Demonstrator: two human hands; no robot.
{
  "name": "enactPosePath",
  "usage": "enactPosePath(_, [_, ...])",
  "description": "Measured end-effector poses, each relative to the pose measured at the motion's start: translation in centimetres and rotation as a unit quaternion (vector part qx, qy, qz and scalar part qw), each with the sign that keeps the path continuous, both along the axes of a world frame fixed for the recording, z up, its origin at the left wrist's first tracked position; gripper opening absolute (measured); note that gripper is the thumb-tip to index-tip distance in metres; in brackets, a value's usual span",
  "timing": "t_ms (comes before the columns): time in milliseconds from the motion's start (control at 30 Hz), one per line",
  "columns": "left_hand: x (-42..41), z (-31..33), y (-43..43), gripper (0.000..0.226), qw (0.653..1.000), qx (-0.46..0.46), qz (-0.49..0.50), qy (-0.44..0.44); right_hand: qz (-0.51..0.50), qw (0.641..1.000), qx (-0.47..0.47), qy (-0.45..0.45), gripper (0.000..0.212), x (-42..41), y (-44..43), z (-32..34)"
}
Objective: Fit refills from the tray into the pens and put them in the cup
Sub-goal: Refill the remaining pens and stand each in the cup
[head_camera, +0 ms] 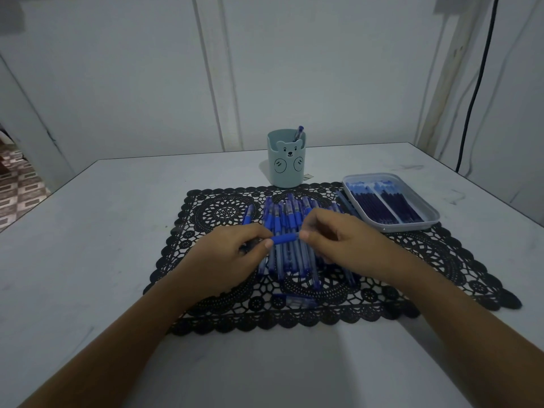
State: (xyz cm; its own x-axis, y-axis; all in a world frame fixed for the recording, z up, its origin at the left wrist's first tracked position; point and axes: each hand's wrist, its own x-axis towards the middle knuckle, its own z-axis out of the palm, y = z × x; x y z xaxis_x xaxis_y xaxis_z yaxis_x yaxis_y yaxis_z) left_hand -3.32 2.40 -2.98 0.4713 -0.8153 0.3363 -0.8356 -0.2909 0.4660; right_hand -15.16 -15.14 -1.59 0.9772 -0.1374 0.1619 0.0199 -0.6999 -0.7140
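Both hands hold one blue pen (284, 239) crosswise above a pile of blue pens (290, 231) on a black lace mat (441, 260). My left hand (235, 254) grips the pen's left end; my right hand (338, 234) pinches its right end. Only the blue grip section shows between the fingers. A pale green bear cup (286, 163) stands beyond the mat with one pen (298, 133) in it. A grey tray (412, 228) at the right holds several dark blue refills (385, 206).
A loose pen part (297, 300) lies on the mat's near side. The white table (88, 245) ends at the left, with patterned floor beyond. A wall stands close behind the cup; a black cable (477, 92) hangs at the back right.
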Motion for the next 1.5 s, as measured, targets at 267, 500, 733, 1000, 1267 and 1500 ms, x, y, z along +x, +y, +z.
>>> enactPosePath(267, [-0.2,0.2,0.0,0.033,0.998,-0.010,-0.005,-0.054,-0.036,0.999,-0.010,-0.023,0.043,0.5,0.4,-0.6])
enactPosePath(500, [-0.4,0.1,0.1,0.033,0.993,-0.029,0.020,-0.113,-0.071,0.996,0.040,-0.018,0.043,0.5,0.6,-0.5])
enactPosePath(733, [0.6,0.3,0.4,0.012,0.994,-0.012,0.081,-0.065,0.037,0.995,-0.087,0.039,0.029,-0.4,0.7,0.5])
enactPosePath(1000, [0.8,0.0,0.3,0.013,0.996,0.000,0.076,-0.043,0.170,0.961,-0.199,0.092,0.019,-0.7,1.6,0.3])
enactPosePath(1267, [0.8,-0.1,0.2,0.014,0.997,0.008,0.072,-0.038,0.170,0.958,-0.207,0.102,0.020,-0.7,1.3,0.0])
enactPosePath(1500, [0.8,-0.1,0.2,0.014,0.998,0.002,0.063,-0.025,0.004,0.998,-0.049,0.040,0.004,-0.4,0.1,0.6])
